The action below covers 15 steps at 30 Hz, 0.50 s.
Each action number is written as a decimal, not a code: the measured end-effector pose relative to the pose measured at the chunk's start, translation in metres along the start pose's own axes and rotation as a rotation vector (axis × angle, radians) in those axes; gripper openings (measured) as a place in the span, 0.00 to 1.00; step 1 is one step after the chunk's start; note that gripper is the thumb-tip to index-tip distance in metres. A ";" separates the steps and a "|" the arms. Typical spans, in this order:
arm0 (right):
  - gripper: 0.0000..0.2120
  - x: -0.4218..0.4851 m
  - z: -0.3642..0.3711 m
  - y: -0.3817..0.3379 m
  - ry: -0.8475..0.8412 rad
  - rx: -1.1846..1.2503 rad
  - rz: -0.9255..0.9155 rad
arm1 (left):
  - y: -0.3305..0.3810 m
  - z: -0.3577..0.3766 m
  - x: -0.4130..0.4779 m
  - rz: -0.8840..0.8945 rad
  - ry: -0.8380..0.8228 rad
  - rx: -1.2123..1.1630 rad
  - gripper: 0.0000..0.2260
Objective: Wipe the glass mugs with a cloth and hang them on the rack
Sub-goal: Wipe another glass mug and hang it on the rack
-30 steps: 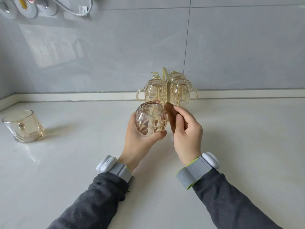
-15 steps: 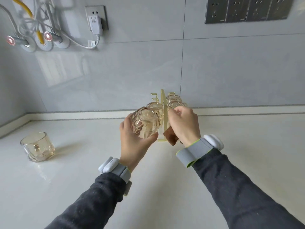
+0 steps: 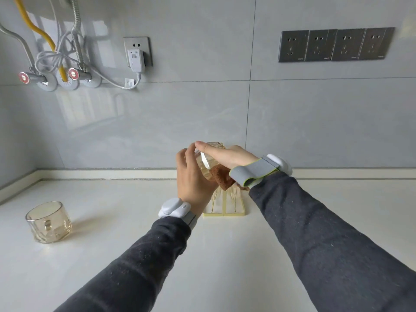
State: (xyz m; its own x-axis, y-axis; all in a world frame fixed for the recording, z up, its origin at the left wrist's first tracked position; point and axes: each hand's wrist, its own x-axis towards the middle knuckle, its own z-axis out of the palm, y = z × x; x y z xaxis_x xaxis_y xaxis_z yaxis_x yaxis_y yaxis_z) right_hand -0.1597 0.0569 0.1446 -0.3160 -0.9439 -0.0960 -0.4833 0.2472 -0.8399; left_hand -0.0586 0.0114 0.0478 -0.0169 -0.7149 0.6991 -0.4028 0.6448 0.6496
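Observation:
My left hand [image 3: 193, 176] grips an amber glass mug [image 3: 206, 163] and holds it up over the gold rack [image 3: 224, 211], whose upper part and hung mugs are hidden behind my hands. My right hand [image 3: 227, 155] lies across the top of that mug with its fingers stretched over it, and a brown cloth [image 3: 221, 179] is tucked under its palm. Another amber glass mug [image 3: 49, 221] stands upright on the white counter at the left, apart from both hands.
The white counter [image 3: 112, 244] runs to a grey tiled wall. On the wall are a plugged socket [image 3: 137, 52] with a white cable, valves and hoses [image 3: 56, 75] at the upper left, and a row of sockets [image 3: 335, 45] at the upper right.
Both hands rose and moved back toward the rack with the mug. My right hand went from beside the mug to lying over its top. The view tilted up.

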 end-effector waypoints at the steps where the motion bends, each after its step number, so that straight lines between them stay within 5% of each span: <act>1: 0.41 0.001 -0.001 0.001 0.009 0.032 0.026 | -0.001 0.001 0.001 0.029 0.000 -0.001 0.43; 8: 0.27 0.039 -0.009 -0.013 0.080 0.099 -0.008 | -0.020 0.007 0.050 0.113 -0.183 0.074 0.51; 11: 0.25 0.060 -0.013 -0.020 0.173 -0.060 -0.119 | -0.025 -0.004 0.068 0.071 -0.281 0.076 0.42; 15: 0.29 0.090 -0.014 -0.030 0.299 -0.360 -0.296 | -0.036 -0.012 0.102 -0.064 -0.189 0.103 0.27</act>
State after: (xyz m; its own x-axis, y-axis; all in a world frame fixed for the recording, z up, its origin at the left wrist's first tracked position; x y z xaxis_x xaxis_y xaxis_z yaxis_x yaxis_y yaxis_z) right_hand -0.1850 -0.0327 0.1691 -0.3173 -0.8939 0.3167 -0.8187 0.0896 -0.5673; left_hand -0.0349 -0.0816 0.0995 -0.1556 -0.7977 0.5826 -0.4993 0.5725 0.6504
